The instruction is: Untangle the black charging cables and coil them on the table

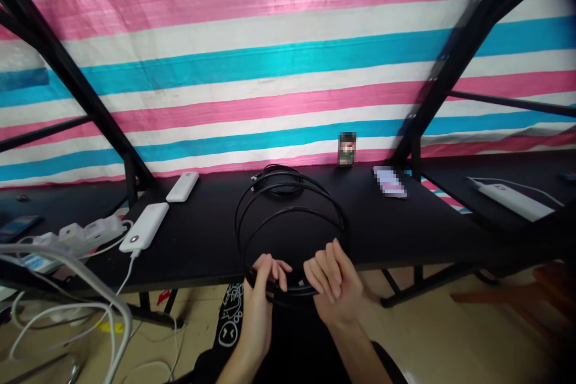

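A black cable hangs in several wide loops over the front edge of the black table, its near side close to my body. At the front left of the loops, my left hand is closed around the cable, thumb and fingers curled over it. My right hand is closed at the front right, its fingers bent round the same loops. A small pale piece, perhaps a connector or tie, shows on the cable beside the right fingers. Behind the loops lies a second coiled black cable with a light plug end.
Two white power banks lie on the left of the table, one plugged in. Beyond them is a white power strip with chargers and cords. A phone and a small box stand back right. Black frame bars rise both sides.
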